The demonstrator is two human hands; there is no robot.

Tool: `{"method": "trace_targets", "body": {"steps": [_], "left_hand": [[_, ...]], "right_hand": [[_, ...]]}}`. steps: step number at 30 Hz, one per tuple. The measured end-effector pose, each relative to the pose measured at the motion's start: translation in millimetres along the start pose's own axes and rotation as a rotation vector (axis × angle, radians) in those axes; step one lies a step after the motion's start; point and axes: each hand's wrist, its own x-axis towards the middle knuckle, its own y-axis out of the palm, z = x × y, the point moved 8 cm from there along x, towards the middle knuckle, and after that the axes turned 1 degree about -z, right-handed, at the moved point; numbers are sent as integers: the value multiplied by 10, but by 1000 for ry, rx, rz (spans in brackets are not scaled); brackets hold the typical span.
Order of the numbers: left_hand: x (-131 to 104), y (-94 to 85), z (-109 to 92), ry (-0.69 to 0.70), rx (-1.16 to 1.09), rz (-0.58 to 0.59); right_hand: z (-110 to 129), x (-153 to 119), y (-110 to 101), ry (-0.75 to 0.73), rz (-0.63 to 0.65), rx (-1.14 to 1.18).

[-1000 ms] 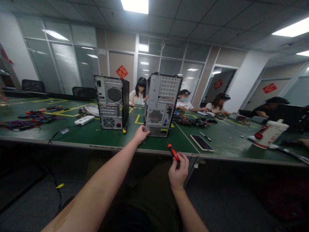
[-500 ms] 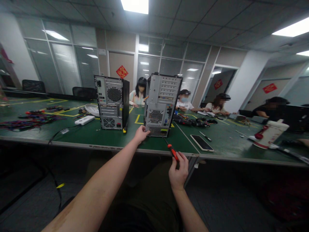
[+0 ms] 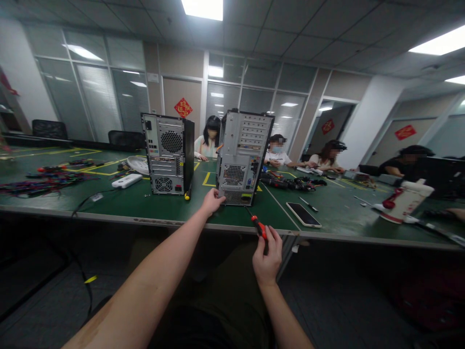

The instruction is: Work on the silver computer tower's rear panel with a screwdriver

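A grey computer case (image 3: 236, 145) stands upright on the green table in front of me, its back panel facing me. My left hand (image 3: 211, 203) grips its lower left corner with closed fingers. In my right hand (image 3: 268, 257), just past the table's front edge, is a red and black screwdriver (image 3: 259, 227), held by the end of its handle. Its shaft points up and left to the bottom edge of the case; whether the tip touches is too small to tell. A second computer case (image 3: 167, 155) stands to the left.
A yellow-tipped tool (image 3: 187, 196) lies beside the second case. A white power strip (image 3: 127, 181) and bundled cables (image 3: 47, 184) lie left. To the right are a phone (image 3: 303, 214), black cables (image 3: 290, 183) and a white cup (image 3: 409, 201). Several people sit across the table.
My right hand and the screwdriver have shifted very slightly up and left. My left hand stays on the corner of the case, and both cases stand where they were.
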Motion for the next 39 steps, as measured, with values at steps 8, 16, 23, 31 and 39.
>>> {"method": "trace_targets", "body": {"steps": [8,16,23,31,39], "left_hand": [[14,8,27,0,5,8],[19,3,21,7,15,-18],[9,6,8,5,22,-5],[8,16,30,-8,20,18],[43,32,79,5,6,18]], "right_hand": [[-95,-15,-24,30,-37,-10],[-83,-14,-13,18,-17,-3],[-76,8,-51,34,-40,-27],[-4,19,-32,-18,-18,5],[-84,13,-48,39,-28,-3]]}}
